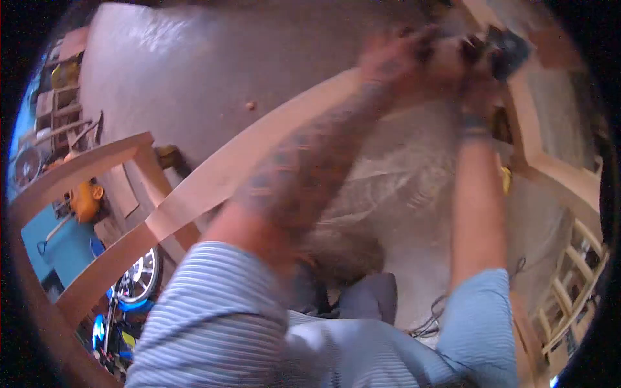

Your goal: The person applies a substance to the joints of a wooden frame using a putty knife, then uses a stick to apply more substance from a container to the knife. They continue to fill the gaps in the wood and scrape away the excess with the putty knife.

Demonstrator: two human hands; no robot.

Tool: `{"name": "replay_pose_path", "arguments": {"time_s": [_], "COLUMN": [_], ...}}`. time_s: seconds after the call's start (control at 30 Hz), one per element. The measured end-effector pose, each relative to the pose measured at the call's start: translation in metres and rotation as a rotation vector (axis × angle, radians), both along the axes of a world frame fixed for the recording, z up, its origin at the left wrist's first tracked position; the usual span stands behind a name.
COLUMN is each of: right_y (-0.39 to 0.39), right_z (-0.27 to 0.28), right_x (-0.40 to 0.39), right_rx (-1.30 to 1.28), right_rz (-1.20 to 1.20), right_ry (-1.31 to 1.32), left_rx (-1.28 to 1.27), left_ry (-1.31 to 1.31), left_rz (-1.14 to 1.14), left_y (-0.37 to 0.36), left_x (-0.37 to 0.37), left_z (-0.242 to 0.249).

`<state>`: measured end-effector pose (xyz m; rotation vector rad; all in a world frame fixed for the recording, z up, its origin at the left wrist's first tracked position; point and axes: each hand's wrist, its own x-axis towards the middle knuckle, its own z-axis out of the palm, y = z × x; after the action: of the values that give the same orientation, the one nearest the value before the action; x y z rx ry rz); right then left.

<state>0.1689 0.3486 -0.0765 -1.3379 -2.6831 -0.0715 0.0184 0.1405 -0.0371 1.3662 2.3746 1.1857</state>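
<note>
A long pale wooden rail (259,139) runs from the lower left up to the far end, where both hands are. My left hand (396,57), at the end of a tattooed forearm, is over the rail's far end; its fingers are smeared by motion. Close beside it, my right hand (475,84) looks closed around something dark, too blurred to name. A dark blocky object (509,53) sits right against that hand, by the corner of a wooden frame (527,123). Where the rail meets this frame is hidden behind my hands.
At the left, the rail joins another wooden frame (97,155). Beyond it are an orange machine (86,202) and a blue motorcycle (137,278) with a spoked wheel. Slatted wooden pieces (572,284) stand at the right. A cable (430,320) lies on the concrete floor (259,52).
</note>
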Motion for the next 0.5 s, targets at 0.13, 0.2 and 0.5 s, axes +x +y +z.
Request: {"name": "replay_pose_path", "arguments": {"time_s": [0.13, 0.2, 0.5], "right_y": [0.027, 0.003, -0.039], "right_z": [-0.008, -0.035, -0.031], "right_x": [0.081, 0.127, 0.125], "right_rx": [0.103, 0.068, 0.189], "right_rz": [-0.057, -0.084, 0.032], "right_ry": [-0.034, -0.11, -0.158], "left_rx": [0.095, 0.163, 0.048], "left_ry": [0.213, 0.141, -0.2], "left_rz": [0.047, 0.047, 0.223], "left_y": [0.001, -0.045, -0.284], "left_x": [-0.011, -0.024, -0.074], "left_z": [-0.029, -0.055, -0.052]}}
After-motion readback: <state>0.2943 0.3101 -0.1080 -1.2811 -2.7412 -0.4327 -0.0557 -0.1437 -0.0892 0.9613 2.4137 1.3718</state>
